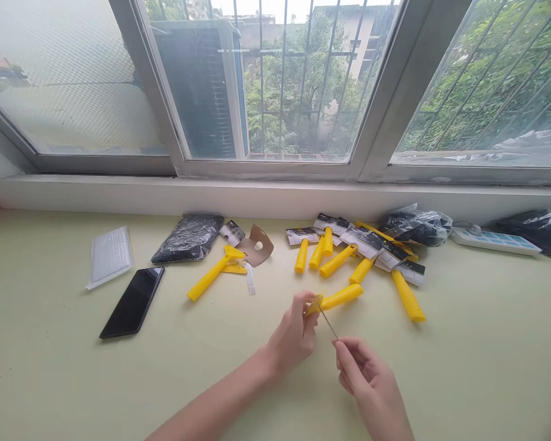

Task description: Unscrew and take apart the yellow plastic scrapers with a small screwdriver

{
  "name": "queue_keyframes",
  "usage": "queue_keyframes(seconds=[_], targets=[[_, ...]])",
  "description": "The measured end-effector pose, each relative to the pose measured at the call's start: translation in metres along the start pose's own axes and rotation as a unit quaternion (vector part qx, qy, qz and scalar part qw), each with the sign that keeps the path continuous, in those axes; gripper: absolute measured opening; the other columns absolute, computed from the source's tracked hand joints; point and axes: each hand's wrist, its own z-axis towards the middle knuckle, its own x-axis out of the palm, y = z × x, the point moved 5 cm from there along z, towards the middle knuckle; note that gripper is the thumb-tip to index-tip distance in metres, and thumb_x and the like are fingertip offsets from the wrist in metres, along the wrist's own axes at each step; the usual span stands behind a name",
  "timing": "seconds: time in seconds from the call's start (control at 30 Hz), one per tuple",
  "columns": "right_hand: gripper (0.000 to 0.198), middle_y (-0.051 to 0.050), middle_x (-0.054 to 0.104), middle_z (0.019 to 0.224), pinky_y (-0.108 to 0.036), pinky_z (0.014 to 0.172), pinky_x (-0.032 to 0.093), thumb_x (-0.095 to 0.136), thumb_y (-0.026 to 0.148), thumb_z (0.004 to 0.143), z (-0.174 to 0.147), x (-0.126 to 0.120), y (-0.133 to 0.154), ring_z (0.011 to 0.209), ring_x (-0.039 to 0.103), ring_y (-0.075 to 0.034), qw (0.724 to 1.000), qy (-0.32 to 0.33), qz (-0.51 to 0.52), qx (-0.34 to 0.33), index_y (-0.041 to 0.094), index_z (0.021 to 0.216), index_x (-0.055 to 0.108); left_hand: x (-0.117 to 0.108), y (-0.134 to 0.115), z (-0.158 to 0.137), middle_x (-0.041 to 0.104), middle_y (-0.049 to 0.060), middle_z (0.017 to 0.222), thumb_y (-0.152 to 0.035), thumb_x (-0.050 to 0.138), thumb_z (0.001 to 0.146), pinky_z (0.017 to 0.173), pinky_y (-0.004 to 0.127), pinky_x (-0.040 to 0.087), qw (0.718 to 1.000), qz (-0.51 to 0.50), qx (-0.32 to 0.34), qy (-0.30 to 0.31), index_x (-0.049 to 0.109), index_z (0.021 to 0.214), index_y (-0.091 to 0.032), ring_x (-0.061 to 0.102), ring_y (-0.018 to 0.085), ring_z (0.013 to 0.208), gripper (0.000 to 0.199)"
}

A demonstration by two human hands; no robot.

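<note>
- While the left hand (298, 327) pinches the flat head of a yellow plastic tool with a rounded tubular handle (344, 297) between thumb and fingers, the handle points away to the right, above the pale yellow-green tabletop (211, 392).
- The right hand (370, 383) is closed at thumb and forefinger on the lower end of a thin, straight metal rod (328, 323), its other fingers curled loosely; the rod's upper end meets the tool's head.
- Beyond the hands, several yellow tubular handles with black-and-white card labels (337, 260) lie in an overlapping cluster.
- To the left lies another yellow plastic tool with an angled head (209, 275), near a bent brown cardboard piece with a round hole (258, 245).
- Farther left lies a black rectangular smartphone (133, 303).
</note>
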Motion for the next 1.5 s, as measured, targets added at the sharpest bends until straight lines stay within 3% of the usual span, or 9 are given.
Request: queue_keyframes(seconds=[0.13,0.27,0.4,0.47,0.6,0.8,1.07,1.17,1.5], targets=[[0.042,0.002,0.050,0.072,-0.024,0.053,0.041,0.068,0.062,0.081,0.003,-0.001,-0.005,0.061,0.041,-0.014,1.000,0.012,-0.021,0.003,0.023,0.096,0.066,0.000,-0.002,0.002,0.052,0.001,0.092,-0.020,0.038,0.102,0.067,0.026,0.047,1.000,0.016,0.007,-0.002,0.039,0.122,-0.025,0.050,0.012,0.071,0.020],[0.047,0.002,0.049,0.067,-0.024,0.048,0.038,0.070,0.063,0.078,0.004,-0.005,-0.003,0.058,0.039,-0.014,0.998,-0.016,-0.060,0.000,0.023,0.102,0.069,-0.001,0.002,0.002,0.050,-0.002,0.087,-0.023,0.040,0.103,0.061,0.024,0.044,1.000,-0.013,-0.024,-0.008,0.033,0.116,-0.026,0.049,0.011,0.066,0.015],[0.053,0.001,0.053,0.069,-0.025,0.051,0.040,0.069,0.065,0.078,0.003,-0.008,0.002,0.057,0.041,-0.014,0.994,-0.065,-0.086,-0.005,0.022,0.108,0.071,-0.002,0.001,0.003,0.051,-0.002,0.088,-0.023,0.040,0.103,0.061,0.024,0.043,0.999,-0.021,-0.032,-0.009,0.033,0.123,-0.027,0.050,0.011,0.067,0.021],[0.054,0.001,0.051,0.067,-0.026,0.048,0.037,0.062,0.067,0.082,0.003,-0.008,0.001,0.054,0.039,-0.014,0.996,-0.057,-0.069,0.007,0.021,0.109,0.071,-0.002,0.001,0.004,0.050,-0.001,0.088,-0.022,0.039,0.103,0.062,0.025,0.043,0.999,-0.012,-0.028,-0.009,0.033,0.126,-0.026,0.050,0.012,0.068,0.025],[0.052,0.006,0.033,0.060,-0.026,0.046,0.032,0.055,0.069,0.086,0.004,-0.006,-0.006,0.051,0.031,-0.012,0.999,-0.001,-0.041,0.032,0.020,0.098,0.070,-0.004,0.002,0.004,0.049,-0.002,0.088,-0.021,0.037,0.103,0.063,0.025,0.044,1.000,-0.006,-0.021,-0.022,0.034,0.119,-0.026,0.049,0.012,0.068,0.018],[0.045,0.003,0.050,0.068,-0.025,0.053,0.037,0.071,0.065,0.077,0.000,-0.007,0.002,0.059,0.041,-0.014,0.997,-0.050,-0.055,0.001,0.023,0.082,0.057,0.000,0.003,0.001,0.050,-0.001,0.087,-0.020,0.037,0.102,0.064,0.026,0.044,0.999,0.025,-0.018,-0.014,0.034,0.117,-0.026,0.050,0.012,0.068,0.017],[0.051,0.008,0.026,0.063,-0.024,0.048,0.022,0.055,0.074,0.084,-0.009,0.012,0.008,0.054,0.023,-0.011,0.997,-0.053,-0.044,0.022,0.024,0.094,0.054,0.000,-0.002,0.002,0.053,0.001,0.091,-0.018,0.038,0.101,0.065,0.026,0.045,0.999,0.045,0.009,-0.018,0.037,0.119,-0.024,0.049,0.012,0.069,0.019],[0.053,0.008,0.026,0.064,-0.023,0.045,0.022,0.049,0.073,0.087,-0.008,0.010,0.005,0.051,0.022,-0.011,0.997,-0.069,-0.016,0.000,0.022,0.100,0.057,-0.003,-0.002,0.004,0.051,0.000,0.087,-0.019,0.038,0.101,0.062,0.024,0.043,0.999,0.026,-0.001,-0.027,0.037,0.117,-0.024,0.048,0.012,0.068,0.017],[0.049,0.005,0.030,0.062,-0.025,0.043,0.025,0.052,0.067,0.088,-0.015,0.011,0.008,0.051,0.028,-0.014,0.989,-0.090,-0.100,-0.062,0.022,0.102,0.064,-0.004,-0.002,0.004,0.050,-0.002,0.086,-0.020,0.040,0.101,0.061,0.024,0.042,1.000,0.009,-0.003,-0.024,0.037,0.113,-0.024,0.048,0.011,0.067,0.013]])
